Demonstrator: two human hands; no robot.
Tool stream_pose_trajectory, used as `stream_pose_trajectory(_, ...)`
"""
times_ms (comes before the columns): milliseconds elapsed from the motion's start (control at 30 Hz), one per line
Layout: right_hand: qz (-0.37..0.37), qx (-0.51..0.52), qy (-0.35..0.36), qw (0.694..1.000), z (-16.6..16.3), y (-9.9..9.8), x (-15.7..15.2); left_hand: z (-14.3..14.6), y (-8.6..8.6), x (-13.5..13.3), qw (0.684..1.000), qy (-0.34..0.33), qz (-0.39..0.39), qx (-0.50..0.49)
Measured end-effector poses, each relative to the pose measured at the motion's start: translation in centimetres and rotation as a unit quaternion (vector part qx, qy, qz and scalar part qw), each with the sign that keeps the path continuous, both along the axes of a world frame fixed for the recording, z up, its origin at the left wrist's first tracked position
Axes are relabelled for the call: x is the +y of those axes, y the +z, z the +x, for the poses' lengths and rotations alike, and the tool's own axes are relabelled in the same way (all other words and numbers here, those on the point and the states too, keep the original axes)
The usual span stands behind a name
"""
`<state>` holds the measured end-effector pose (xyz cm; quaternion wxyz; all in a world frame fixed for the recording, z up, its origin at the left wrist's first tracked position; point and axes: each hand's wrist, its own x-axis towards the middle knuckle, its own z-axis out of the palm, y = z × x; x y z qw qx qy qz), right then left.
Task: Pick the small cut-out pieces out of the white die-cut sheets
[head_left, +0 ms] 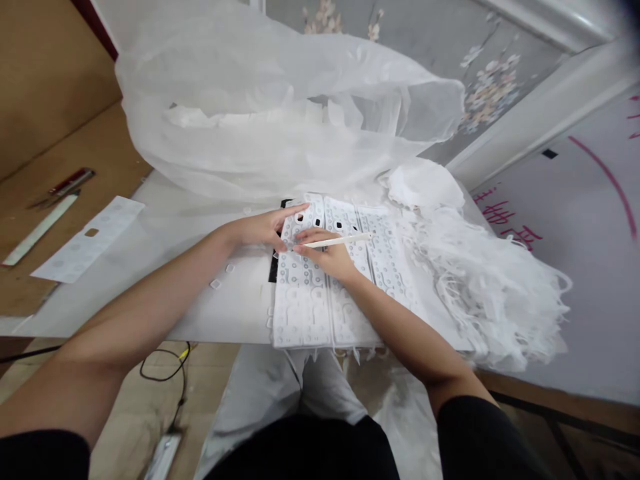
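In front of me lies a white sheet (345, 323) of embossed panels, marked with rows of small round and curved shapes. Near its top run several dark, squarish openings. My right hand (334, 259) is closed around a slim white pen-like tool (350, 239), its tip down at the sheet's left side. My left hand (264, 227) rests at the sheet's left edge, thumb and forefinger stretched apart on either side of an opening. Something black (273, 270) shows from under that edge. Whether the tool's tip touches the sheet is too small to tell.
Small squarish cut-outs (215, 284) lie left of the sheet. A white strip with a hole (90, 243), a pale flat stick (43, 227) and a red-handled tool (73, 181) lie further left. A large translucent bag (280, 153) stands behind; tangled white strings (505, 293) are heaped right.
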<state>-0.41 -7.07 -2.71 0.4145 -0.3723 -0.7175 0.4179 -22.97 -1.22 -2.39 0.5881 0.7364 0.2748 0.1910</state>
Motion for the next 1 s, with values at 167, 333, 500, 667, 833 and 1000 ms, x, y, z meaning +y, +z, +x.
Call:
stream_pose_trajectory(167,0.054,-0.036,-0.002,0.998,-0.1,-0.1,-0.1,0.1,0.2,-0.1,1.000,0.018,-0.009,-0.003)
stream_pose_trajectory(333,0.186,-0.135,0.021,0.973,0.0,-0.4,-0.4,0.3,0.7,-0.6,0.996,0.049,-0.077,-0.015)
stream_pose_trajectory(500,0.249,-0.234,0.019,0.940,0.0,0.0,-1.2,0.4,0.8,-0.7,0.993,0.059,-0.091,-0.044)
stream_pose_trajectory(667,0.283,-0.273,0.012,0.919,-0.2,0.5,-1.5,0.6,0.7,-0.8,0.989,0.057,-0.122,-0.057)
stream_pose_trajectory(833,0.302,-0.284,0.002,0.910,-0.2,0.3,-1.4,0.7,0.5,-0.8,0.987,0.078,-0.127,-0.068)
stream_pose_trajectory(1000,0.279,-0.281,-0.014,0.918,-0.3,0.1,-1.5,0.6,0.5,-0.8,0.992,0.069,-0.096,-0.046)
